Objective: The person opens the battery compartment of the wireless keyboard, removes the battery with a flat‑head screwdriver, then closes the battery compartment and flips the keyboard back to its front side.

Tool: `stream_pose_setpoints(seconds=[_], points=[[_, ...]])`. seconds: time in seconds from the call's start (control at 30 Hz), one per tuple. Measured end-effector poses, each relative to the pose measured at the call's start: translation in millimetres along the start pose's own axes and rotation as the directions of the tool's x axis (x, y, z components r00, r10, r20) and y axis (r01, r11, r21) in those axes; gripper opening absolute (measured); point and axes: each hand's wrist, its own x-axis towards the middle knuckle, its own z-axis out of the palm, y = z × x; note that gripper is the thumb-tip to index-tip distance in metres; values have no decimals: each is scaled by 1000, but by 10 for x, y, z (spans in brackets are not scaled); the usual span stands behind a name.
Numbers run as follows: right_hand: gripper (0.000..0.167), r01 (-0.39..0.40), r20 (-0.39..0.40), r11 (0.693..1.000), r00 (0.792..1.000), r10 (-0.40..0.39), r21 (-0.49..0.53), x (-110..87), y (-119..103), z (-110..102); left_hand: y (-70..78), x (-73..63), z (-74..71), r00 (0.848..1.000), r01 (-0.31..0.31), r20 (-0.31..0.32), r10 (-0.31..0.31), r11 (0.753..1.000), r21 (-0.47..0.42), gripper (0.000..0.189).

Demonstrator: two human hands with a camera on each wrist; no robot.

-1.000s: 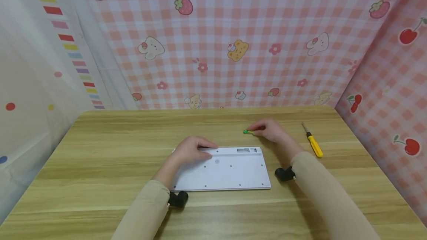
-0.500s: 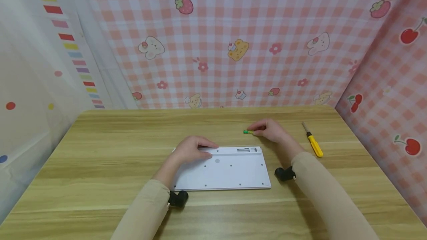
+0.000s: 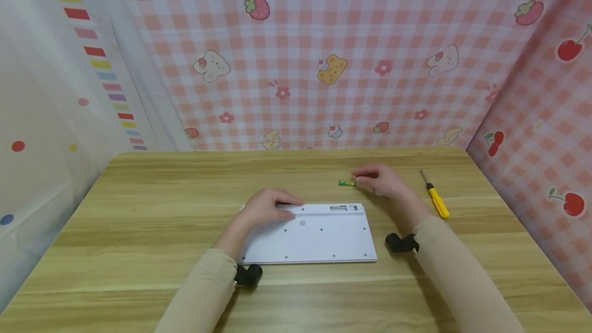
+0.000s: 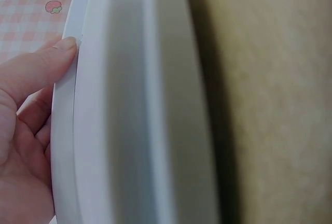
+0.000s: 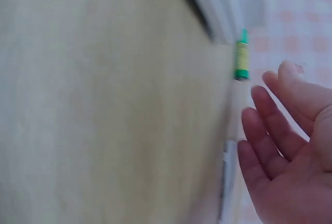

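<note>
A white keyboard [image 3: 324, 240] lies face down, its small battery slot [image 3: 339, 208] showing bare at the far right edge. My left hand [image 3: 264, 207] grips its far edge; in the left wrist view the thumb [image 4: 54, 58] presses on the rim with the fingers curled behind. Beyond the keyboard, a green and yellow battery [image 3: 346, 183] lies on the table. My right hand [image 3: 381, 181] is right beside the battery's right end in the head view. The right wrist view shows that hand's fingers loosely bent, with a gap between them and the battery [image 5: 241, 60].
A screwdriver with a yellow handle [image 3: 438, 203] lies to the right of my right hand on the wooden table [image 3: 139, 230]. Checked pink cloth [image 3: 296, 55] hangs behind the table's far edge, and more cloth closes off both sides.
My right hand has let go of the battery and drawn back slightly to the right. The battery stays on the table. My left hand and the keyboard hold still.
</note>
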Motion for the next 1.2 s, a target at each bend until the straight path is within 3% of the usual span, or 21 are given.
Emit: stream_pose_setpoints(seconds=[0.27,0.43,0.57,0.83,1.2], points=[[36,56,-30,998,998,-56,-6,-269,64,-216,-9,12,-2,1000,3,1,-3,1000,-4,30],[38,32,-50,999,998,-32,-12,-407,144,-265,-3,1,-7,1000,-13,1,13,1000,0,30],[36,67,-50,998,996,-68,-22,-487,221,-280,2,-4,-12,1000,-22,5,22,1000,0,30],[32,152,-27,986,988,-154,-73,-534,350,-299,1,5,-5,1000,-20,7,20,1000,0,30],[24,153,-64,979,985,-162,-134,-549,420,-285,-20,13,7,1000,-10,1,10,1000,-2,30]])
